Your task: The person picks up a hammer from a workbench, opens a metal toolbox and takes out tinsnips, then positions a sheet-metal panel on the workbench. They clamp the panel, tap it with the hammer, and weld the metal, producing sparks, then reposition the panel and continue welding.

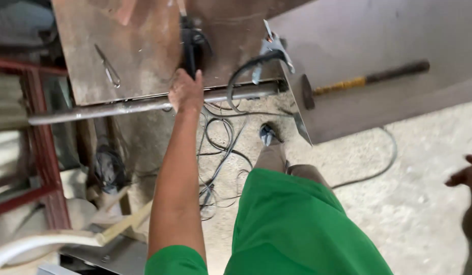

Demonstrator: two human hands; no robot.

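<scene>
I see left hand point(186, 92) stretched far fwd, fingers curled round black tool handle point(189, 48) at near edge of rusty steel plate point(144, 46), just above grey pipe point(144, 105). Right hand point(465, 175) at far-right frame edge, partly cut off, fingers loosely bent, holding nothing. Hammer point(366, 80) on grey sheet point(373, 30), right. Cables point(220, 153) tangled on floor.

Surface notes: worn metal, rough floor.
Steel plate point(144, 46) rusty, matt; pipe point(119, 108) dull grey metal; floor point(399, 203) rough concrete; hammer point(366, 80) handle dark, worn.
</scene>
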